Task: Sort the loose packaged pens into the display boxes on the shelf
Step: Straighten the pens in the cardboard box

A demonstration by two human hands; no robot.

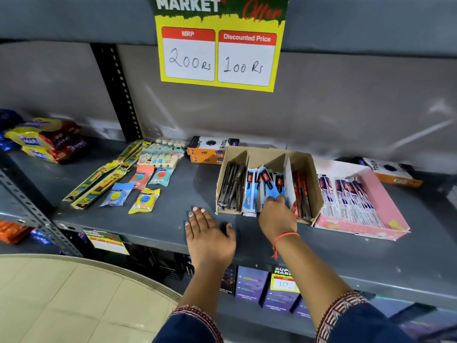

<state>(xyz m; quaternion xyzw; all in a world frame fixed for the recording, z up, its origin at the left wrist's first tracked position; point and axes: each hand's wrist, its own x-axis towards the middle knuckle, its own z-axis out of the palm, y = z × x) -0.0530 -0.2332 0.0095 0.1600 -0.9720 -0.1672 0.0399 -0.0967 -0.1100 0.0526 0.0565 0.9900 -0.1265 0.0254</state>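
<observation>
A brown cardboard display box (308,164) with three compartments sits on the grey shelf (173,226). Black pen packets (231,185) fill its left compartment, blue ones (249,191) the middle, red ones (303,194) the right. My right hand (277,216) reaches into the middle compartment, fingers closed on a blue pen packet (274,188). My left hand (209,233) lies flat and empty on the shelf, just left of the box. A pink display box (385,194) to the right holds white-and-purple pen packets (346,196).
Orange and black boxes (210,149) stand behind the cardboard box, another (393,172) at the far right. Toothbrush packs (103,177), round packets (144,200) and other small goods lie at left. Biscuit packs (44,142) sit far left. A price sign (220,55) hangs above.
</observation>
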